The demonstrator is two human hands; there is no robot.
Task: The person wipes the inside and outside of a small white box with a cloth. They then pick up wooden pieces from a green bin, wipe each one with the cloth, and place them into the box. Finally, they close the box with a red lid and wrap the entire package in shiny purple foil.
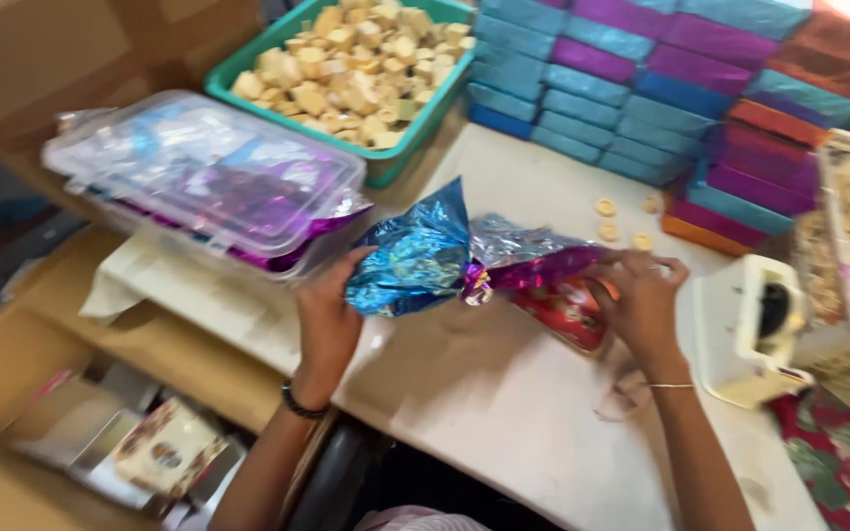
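Crinkled, glossy blue foil wrapper [415, 258] with purple foil [543, 267] at its 3 o'clock, mid-worktop [504, 393]: left hand [332, 315] pinches the blue sheet's edge, right hand [641, 300], fingers curled, grips the purple over a red packet [568, 313].

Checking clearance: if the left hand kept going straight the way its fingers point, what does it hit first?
The left hand points up and away, already gripping the blue foil wrapper. Beyond that, probably the clear lidded box of foil sheets, though depth is unclear.
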